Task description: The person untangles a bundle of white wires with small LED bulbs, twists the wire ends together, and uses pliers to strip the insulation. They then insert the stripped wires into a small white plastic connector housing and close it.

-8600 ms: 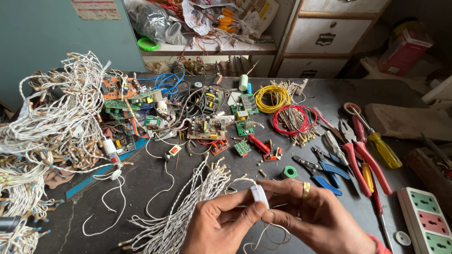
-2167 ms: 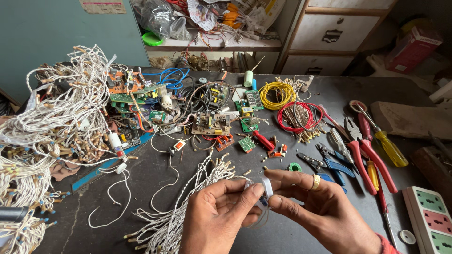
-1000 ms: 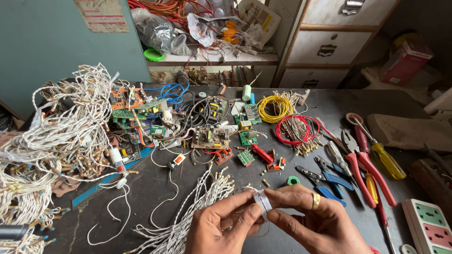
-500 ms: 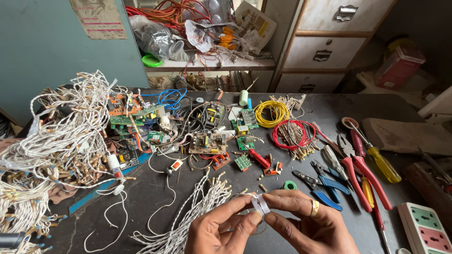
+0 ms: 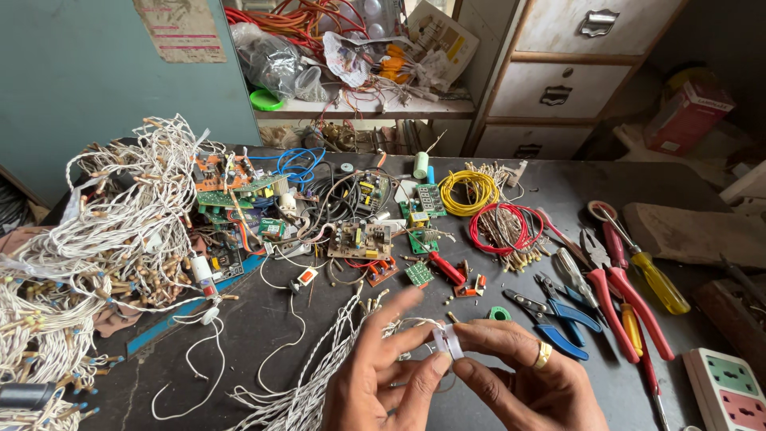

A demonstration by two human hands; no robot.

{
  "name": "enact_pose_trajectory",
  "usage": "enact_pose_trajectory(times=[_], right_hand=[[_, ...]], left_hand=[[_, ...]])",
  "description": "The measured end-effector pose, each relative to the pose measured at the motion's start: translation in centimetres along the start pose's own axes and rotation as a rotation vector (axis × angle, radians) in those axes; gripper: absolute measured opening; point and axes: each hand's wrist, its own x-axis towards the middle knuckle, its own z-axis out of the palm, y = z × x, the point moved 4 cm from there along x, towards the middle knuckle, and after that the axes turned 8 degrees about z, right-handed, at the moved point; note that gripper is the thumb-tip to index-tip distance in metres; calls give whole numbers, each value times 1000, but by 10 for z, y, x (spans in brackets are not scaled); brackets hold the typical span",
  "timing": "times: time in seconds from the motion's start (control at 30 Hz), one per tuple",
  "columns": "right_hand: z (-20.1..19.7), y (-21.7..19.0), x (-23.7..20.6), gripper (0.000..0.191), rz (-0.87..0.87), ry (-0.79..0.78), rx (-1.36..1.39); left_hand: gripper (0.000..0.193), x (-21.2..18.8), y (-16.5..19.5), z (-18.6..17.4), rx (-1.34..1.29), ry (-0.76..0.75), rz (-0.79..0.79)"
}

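Observation:
Both my hands meet low in the head view, above the dark worktable (image 5: 558, 191). My left hand (image 5: 381, 375) and my right hand (image 5: 523, 377) pinch a small white band-like piece (image 5: 448, 342) between thumbs and fingertips. A thin white twisted wire (image 5: 403, 323) runs from that piece toward the bundle of white wires (image 5: 319, 375) lying just left of my hands. My right hand wears a gold ring (image 5: 542, 356). What the white piece is exactly, I cannot tell.
A big tangle of white light strings (image 5: 88, 239) fills the left. Circuit boards (image 5: 363, 238), yellow wire coil (image 5: 467, 191) and red wire coil (image 5: 499, 227) lie mid-table. Pliers and cutters (image 5: 598, 287), a yellow screwdriver (image 5: 650, 275) and a power strip (image 5: 730, 391) sit right. Drawers (image 5: 574, 80) stand behind.
The view has tilted up, showing more of the shelf and drawers. My hands stay together on the white piece, with the left fingers shifting around it.

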Motion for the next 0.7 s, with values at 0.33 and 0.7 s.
enact_pose_trajectory(times=[0.33, 0.7], right_hand=[[8, -13, -5, 45, -150, -135, 50], [11, -11, -8, 62, -221, -56, -19]], left_hand=[[45, 3, 12, 1, -55, -32, 13], [38, 3, 16, 1, -77, -28, -6]])
